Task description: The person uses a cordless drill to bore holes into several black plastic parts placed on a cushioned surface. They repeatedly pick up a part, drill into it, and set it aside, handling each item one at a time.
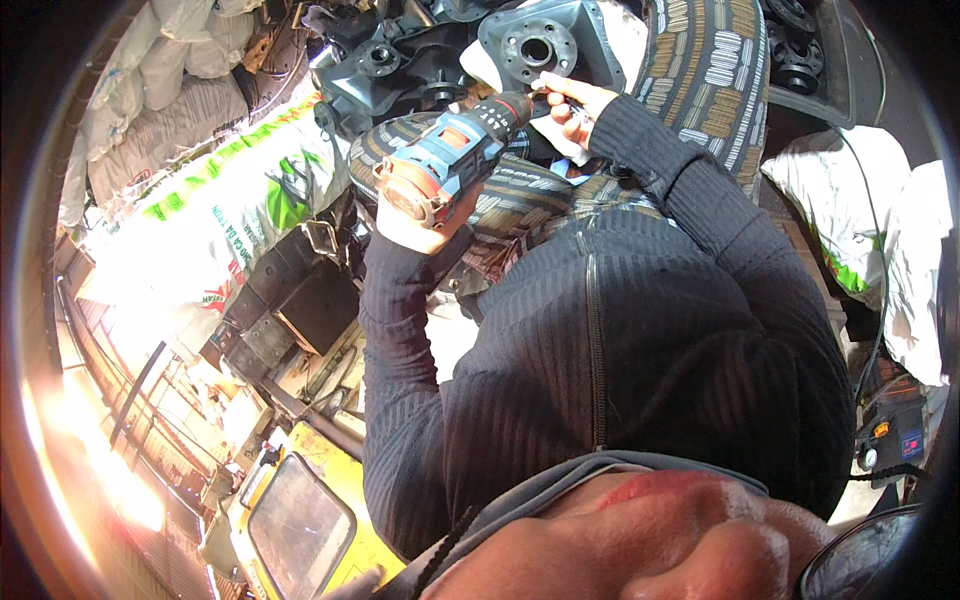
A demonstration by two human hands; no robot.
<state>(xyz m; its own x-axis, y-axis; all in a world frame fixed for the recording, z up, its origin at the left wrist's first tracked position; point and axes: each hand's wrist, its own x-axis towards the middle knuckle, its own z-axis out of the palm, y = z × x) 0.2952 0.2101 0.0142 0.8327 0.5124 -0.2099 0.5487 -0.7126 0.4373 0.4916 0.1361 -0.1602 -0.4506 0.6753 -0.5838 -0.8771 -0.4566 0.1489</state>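
My left hand (420, 232) is wrapped round the handle of a blue and orange cordless drill (450, 150), whose black chuck points up and to the right. At the tip of the chuck, my right hand (578, 105) has its fingers pinched together. A small metallic piece shows between them, too small to name. Just beyond that hand stands a dark metal part with a round drilled flange (540, 52). The hand covers part of a pale item below it.
Similar dark metal parts (385, 65) are heaped at the far left. Patterned trousers (700, 90) cover my legs. Full white sacks (250, 215) lie to the left, more white bags (850, 190) to the right. A yellow machine with a window (300, 520) stands at lower left.
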